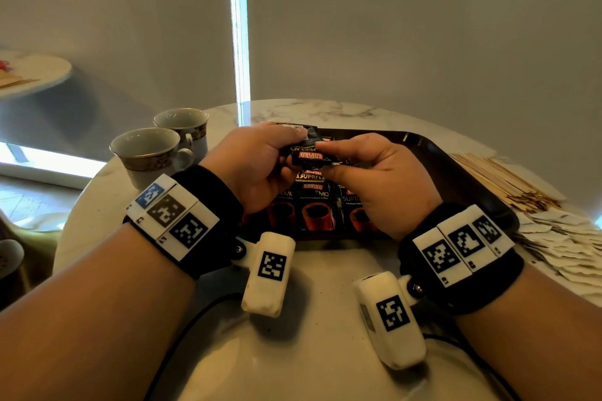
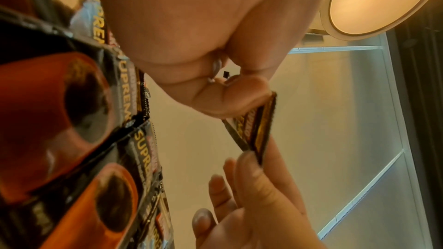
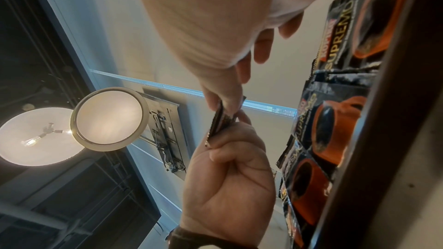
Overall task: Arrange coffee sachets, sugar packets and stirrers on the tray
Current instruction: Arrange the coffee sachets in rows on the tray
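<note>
White marble table (image 1: pixel 325 277) under everything. Far left we see two china cups (image 1: pixel 153 153) side by side, off the tray. Next, our left hand (image 1: pixel 257 163) held above the tray's left half, fingers and thumb curled round a small bunch of black coffee sachets (image 1: pixel 308 153). Left wrist view shows the thumb pressing on the sachet ends (image 2: pixel 254 129). Our right hand (image 1: pixel 368 179) meets it from the other side, thumb and forefinger pinching the same bunch; right wrist view shows that pinch on the sachet edge (image 3: pixel 221 118). So both hands grip the one bunch, held off the surface.

Below the hands, a row of sachets (image 1: pixel 314 208) lies flat on the dark tray (image 1: pixel 456 159), side by side, printed face up. How many are in the held bunch, we cannot tell.

Right of the tray: wooden stirrers (image 1: pixel 508 182) in a loose pile on the table, touching or just beside the tray rim. Nearer us on the right, a heap of pale sugar packets (image 1: pixel 566 247), also off the tray.
</note>
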